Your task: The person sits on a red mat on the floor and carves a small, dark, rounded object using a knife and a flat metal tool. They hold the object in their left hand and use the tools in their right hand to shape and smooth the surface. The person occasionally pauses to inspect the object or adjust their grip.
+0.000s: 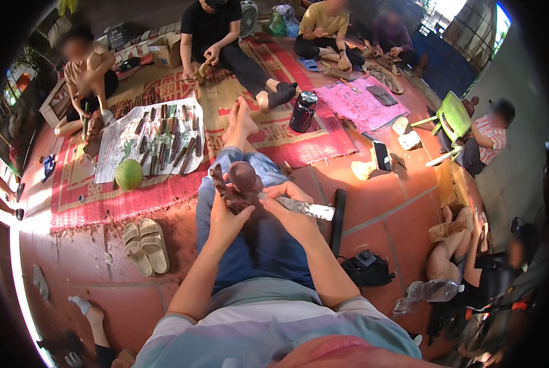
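A dark reddish-brown carved wooden figure (242, 178) with a rounded top rests above my lap. My left hand (226, 222) is closed around its lower left side, thumb pressed along the front. From the right, my right hand (291, 216) grips a flat, speckled grey-white strip (316, 210), whose free end sticks out past the hand. The fingertips of that hand meet the carving's right side. Whether the strip is a blade or an abrasive piece I cannot tell. My legs, in blue jeans (210, 211), stretch forward under the work.
Several wooden-handled carving tools (164, 138) lie on paper over a red mat (293, 147). Nearby are a green round fruit (128, 175), beige sandals (145, 248), a dark flask (303, 111), a phone (382, 156) and a black bag (368, 270). Other people sit around, some handling wooden pieces.
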`<state>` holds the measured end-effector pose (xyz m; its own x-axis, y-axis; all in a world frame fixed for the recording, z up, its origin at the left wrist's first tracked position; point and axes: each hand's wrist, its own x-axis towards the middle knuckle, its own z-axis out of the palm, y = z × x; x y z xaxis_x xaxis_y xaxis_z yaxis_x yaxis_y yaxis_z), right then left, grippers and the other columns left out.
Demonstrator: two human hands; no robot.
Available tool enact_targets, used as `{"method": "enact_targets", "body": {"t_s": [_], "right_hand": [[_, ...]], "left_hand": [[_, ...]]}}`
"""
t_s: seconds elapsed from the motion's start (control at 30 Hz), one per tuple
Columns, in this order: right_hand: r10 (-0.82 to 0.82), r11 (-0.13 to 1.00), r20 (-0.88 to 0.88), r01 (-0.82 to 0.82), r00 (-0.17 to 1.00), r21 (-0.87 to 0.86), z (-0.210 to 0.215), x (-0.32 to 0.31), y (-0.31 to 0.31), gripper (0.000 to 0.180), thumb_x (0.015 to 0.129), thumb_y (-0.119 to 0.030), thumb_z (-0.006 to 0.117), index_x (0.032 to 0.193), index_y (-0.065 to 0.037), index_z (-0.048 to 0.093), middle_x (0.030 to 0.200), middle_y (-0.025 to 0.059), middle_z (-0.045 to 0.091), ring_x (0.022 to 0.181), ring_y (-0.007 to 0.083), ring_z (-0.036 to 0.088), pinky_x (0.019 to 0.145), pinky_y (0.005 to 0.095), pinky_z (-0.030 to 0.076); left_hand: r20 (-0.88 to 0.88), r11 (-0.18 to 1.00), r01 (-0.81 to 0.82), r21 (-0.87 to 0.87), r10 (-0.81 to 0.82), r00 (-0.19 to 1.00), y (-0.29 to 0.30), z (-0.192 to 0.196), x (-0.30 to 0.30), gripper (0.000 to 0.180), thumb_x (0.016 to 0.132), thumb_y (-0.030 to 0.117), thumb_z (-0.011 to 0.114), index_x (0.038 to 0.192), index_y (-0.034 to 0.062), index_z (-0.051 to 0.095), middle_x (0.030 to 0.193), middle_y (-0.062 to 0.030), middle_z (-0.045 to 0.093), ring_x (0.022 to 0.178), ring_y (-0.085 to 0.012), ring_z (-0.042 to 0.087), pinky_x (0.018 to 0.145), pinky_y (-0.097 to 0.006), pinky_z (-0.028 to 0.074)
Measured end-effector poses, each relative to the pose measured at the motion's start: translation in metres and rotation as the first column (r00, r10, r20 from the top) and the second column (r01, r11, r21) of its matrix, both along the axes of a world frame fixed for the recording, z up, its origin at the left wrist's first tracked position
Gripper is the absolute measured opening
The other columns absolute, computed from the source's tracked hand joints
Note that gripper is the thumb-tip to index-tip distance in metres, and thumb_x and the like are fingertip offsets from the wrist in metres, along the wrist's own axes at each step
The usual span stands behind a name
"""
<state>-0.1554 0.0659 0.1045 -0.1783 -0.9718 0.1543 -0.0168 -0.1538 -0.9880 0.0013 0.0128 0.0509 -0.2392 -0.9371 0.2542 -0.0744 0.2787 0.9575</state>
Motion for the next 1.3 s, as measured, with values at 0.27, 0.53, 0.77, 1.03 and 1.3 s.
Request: {"method": "enact_targets", "body": {"t_s": [0.27,0.53,0.77,1.03,1.3], "right_hand": [[0.033,0.997,0.052,-0.037,0.998,0.064,-0.003,0.001,-0.006,0.008,0.082,-0.003,0.062,0.086,0.001,0.056,0.094,0.0084,0.061,0.082,0.0084,0.059,0.073,0.0210,0.049],[0.039,0.998,0.130,-0.045,0.991,0.050,-0.017,0.012,-0.014,0.007,0.082,-0.004,0.062,0.086,-0.001,0.058,0.079,0.0006,0.060,0.071,0.0030,0.053,0.063,0.0192,0.044],[-0.027,1.000,-0.130,0.027,0.991,0.003,-0.017,0.002,-0.014,0.006,0.080,-0.004,0.061,0.080,-0.003,0.055,0.074,0.0002,0.056,0.065,0.0028,0.049,0.058,0.0194,0.040],[-0.044,0.999,-0.156,0.048,0.987,0.018,-0.004,0.013,-0.016,0.007,0.077,-0.004,0.059,0.078,-0.003,0.052,0.070,0.0015,0.053,0.064,0.0056,0.050,0.057,0.0224,0.041],[-0.067,0.998,-0.052,0.067,0.996,0.004,-0.021,0.000,-0.023,0.010,0.079,-0.003,0.060,0.081,-0.004,0.051,0.072,-0.0012,0.052,0.065,0.0031,0.048,0.057,0.0196,0.039]], "left_hand": [[-0.059,0.999,0.010,0.043,-0.008,0.998,-0.002,0.002,-0.001,0.084,0.064,0.002,0.075,0.134,0.0048,0.029,0.109,-0.0097,0.053,0.097,-0.0193,0.058,0.081,-0.030,0.049],[-0.085,0.998,0.003,0.059,0.002,0.996,-0.002,-0.002,-0.001,0.078,0.064,0.003,0.074,0.131,0.0055,0.034,0.107,-0.0091,0.054,0.096,-0.0192,0.059,0.081,-0.029,0.049],[0.009,1.000,-0.004,0.029,0.003,1.000,-0.003,0.007,0.002,0.075,0.063,0.005,0.075,0.128,0.0049,0.037,0.106,-0.0101,0.054,0.099,-0.0218,0.057,0.084,-0.032,0.047],[-0.044,0.999,-0.019,0.041,0.020,0.999,-0.004,-0.001,0.002,0.073,0.063,0.006,0.075,0.126,0.0038,0.038,0.106,-0.0107,0.055,0.098,-0.0226,0.057,0.083,-0.032,0.046],[0.003,1.000,-0.029,0.000,0.029,1.000,-0.002,0.002,0.002,0.071,0.064,0.006,0.074,0.125,0.0030,0.038,0.105,-0.0108,0.056,0.099,-0.0229,0.057,0.083,-0.032,0.046]]}}
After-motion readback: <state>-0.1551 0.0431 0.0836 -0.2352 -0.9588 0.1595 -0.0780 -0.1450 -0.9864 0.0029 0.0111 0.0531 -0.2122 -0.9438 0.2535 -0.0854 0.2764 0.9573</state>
